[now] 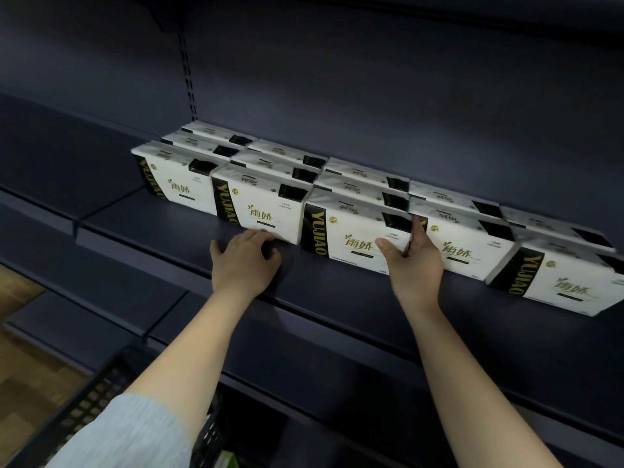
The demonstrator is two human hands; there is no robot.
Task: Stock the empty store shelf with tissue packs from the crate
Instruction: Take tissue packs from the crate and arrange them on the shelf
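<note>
White tissue packs with black and gold bands stand in several rows on the dark shelf (175, 238). My right hand (413, 265) grips the right end of the third front tissue pack (351, 231): thumb on its front face, fingers in the gap beside the fourth front pack (462, 241). My left hand (244, 261) lies palm down on the shelf, holding nothing, its bent fingertips against the lower front edge of the second front pack (260, 204). The black slatted crate (101, 393) sits at the lower left, mostly hidden by my left arm.
A bare strip of shelf runs in front of the packs, and the shelf section to the left (50, 184) holds nothing. Lower dark shelves (337, 383) jut out beneath. Wooden floor (27, 373) shows at the far left. Something green (229, 461) peeks from the crate.
</note>
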